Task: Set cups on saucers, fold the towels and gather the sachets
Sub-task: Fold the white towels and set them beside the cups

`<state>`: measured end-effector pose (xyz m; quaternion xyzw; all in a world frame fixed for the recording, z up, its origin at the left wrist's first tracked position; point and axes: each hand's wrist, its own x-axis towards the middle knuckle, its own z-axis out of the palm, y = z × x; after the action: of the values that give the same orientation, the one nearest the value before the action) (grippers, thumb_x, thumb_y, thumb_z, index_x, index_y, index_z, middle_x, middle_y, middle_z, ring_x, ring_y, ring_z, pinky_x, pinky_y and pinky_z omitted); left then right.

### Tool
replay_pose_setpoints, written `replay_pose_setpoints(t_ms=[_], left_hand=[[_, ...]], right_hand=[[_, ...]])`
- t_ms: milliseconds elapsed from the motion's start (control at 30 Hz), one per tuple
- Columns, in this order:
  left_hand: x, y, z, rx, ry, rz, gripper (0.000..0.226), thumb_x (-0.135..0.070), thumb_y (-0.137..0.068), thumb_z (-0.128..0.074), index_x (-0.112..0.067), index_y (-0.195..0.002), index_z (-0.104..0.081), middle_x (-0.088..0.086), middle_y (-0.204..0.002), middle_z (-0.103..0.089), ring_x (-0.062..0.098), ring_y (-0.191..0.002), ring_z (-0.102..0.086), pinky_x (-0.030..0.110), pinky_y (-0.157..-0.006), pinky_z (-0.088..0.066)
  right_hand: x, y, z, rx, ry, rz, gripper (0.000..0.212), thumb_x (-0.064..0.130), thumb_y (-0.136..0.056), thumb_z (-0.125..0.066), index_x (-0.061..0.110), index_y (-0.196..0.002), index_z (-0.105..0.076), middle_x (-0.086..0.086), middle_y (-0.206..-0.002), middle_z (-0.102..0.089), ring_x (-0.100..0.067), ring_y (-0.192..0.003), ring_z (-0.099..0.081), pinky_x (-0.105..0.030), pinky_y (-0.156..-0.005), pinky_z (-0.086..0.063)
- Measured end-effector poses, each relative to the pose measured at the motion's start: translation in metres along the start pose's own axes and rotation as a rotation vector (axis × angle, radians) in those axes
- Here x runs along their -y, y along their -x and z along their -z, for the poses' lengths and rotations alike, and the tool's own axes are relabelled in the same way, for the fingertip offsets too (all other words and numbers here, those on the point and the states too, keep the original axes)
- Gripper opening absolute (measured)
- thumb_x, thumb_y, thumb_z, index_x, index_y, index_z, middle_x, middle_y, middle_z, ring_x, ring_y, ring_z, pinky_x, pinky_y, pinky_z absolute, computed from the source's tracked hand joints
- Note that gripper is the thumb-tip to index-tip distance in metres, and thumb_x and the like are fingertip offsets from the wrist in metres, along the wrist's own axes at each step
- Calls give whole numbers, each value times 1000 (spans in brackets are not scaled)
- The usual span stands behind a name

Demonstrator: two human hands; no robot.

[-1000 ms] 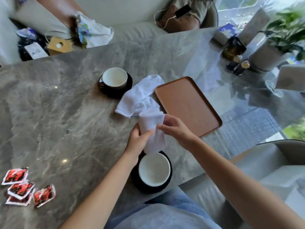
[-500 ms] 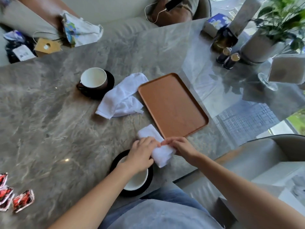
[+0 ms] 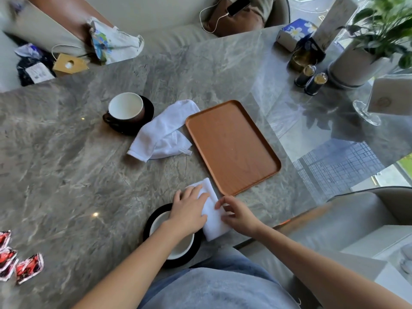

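A grey marble table [image 3: 66, 152] fills the view, with a pale sofa [image 3: 169, 16] along its far edge and a potted plant [image 3: 356, 63] and two dark shakers [image 3: 312, 80] at the far right. A brown tray [image 3: 231, 146] lies at the centre. Just left of it lies a loose towel [image 3: 162, 134], and beyond that a far cup [image 3: 126, 107] stands on its saucer [image 3: 148, 111]. Red sachets [image 3: 29, 267] lie scattered at the near left edge. A near cup [image 3: 181, 247] sits on a black saucer [image 3: 148, 227] at the near edge, and a folded towel [image 3: 211, 217] lies just right of it, close to the tray's near corner. The left hand [image 3: 189, 210] lies flat on this towel, fingers straight and pressing down. The right hand [image 3: 236, 212] touches the towel's right edge with bent fingertips; whether it pinches the cloth I cannot tell.
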<state>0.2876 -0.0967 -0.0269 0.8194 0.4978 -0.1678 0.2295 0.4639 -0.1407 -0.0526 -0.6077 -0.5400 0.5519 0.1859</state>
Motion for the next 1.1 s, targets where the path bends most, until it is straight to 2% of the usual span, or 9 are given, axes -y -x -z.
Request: replay_pose_setpoints(t_ms=[133, 300, 367, 467, 533, 667, 800, 1000, 1100], left_hand=[[-1, -3, -3, 42, 7, 21, 56, -41, -88, -46, -29, -141, -29, -4, -158, -11, 18, -144, -7, 51, -116, -8], [1, -2, -2, 49, 47, 17, 57, -43, -89, -44, -29, -142, -29, -6, -157, -13, 14, -144, -7, 53, -116, -3], [6, -1, 4, 43, 197, 36, 59, -41, -88, -46, -25, -142, -27, -6, -155, -23, 13, -143, -15, 50, -116, -4], [24, -4, 20, -81, 620, 161, 58, -31, -87, -52, -22, -139, -29, -4, -142, -46, 20, -130, -42, 40, -112, -26], [43, -7, 31, -227, 749, 238, 55, -24, -86, -56, -19, -136, -34, -1, -137, -51, 23, -124, -49, 36, -102, -38], [87, -18, 44, -397, 622, 311, 54, -19, -84, -58, -16, -134, -38, 7, -139, -47, 27, -126, -45, 40, -102, -39], [124, -32, 49, -407, 479, 331, 57, -17, -83, -58, -13, -135, -36, 4, -145, -36, 25, -133, -34, 42, -104, -36], [147, -54, 48, -299, 415, 499, 59, -24, -86, -57, -15, -136, -27, 7, -141, -43, 29, -131, -36, 46, -100, -34], [149, -60, 39, -298, 291, 525, 50, -33, -85, -60, -19, -127, -38, 2, -133, -48, 24, -125, -40, 41, -98, -32]], right_hand=[[2, -5, 1, 8, 319, 70, 28, 5, -77, -55, 22, -98, -60, 4, -98, -51, -14, -90, -49, -30, -75, -49], [4, -6, 5, -8, 427, 102, 20, 26, -78, -59, 30, -97, -65, 6, -95, -49, -10, -91, -44, -24, -76, -38], [10, -8, 7, -63, 421, 141, 17, 34, -80, -58, 31, -94, -67, 6, -92, -49, -10, -91, -44, -26, -77, -40], [32, -28, 9, -145, 399, 208, 16, 36, -83, -56, 30, -94, -66, 10, -84, -46, -6, -83, -43, -26, -71, -40], [53, -53, 9, -159, 391, 249, 16, 32, -85, -58, 27, -99, -66, 13, -86, -45, -5, -84, -44, -27, -72, -41], [93, -113, 1, -126, 365, 292, 27, 31, -91, -55, 18, -114, -60, 1, -112, -56, -16, -106, -53, -29, -89, -42], [115, -158, -18, -81, 418, 270, 36, 28, -93, -52, 11, -125, -54, -9, -131, -52, -26, -123, -46, -33, -102, -35], [104, -167, -40, -41, 650, 226, 41, 21, -88, -53, 9, -127, -49, -13, -144, -38, -31, -130, -39, -37, -105, -36], [91, -161, -36, -21, 790, 287, 45, 11, -81, -54, 13, -125, -49, -8, -141, -39, -26, -132, -35, -35, -102, -38]])
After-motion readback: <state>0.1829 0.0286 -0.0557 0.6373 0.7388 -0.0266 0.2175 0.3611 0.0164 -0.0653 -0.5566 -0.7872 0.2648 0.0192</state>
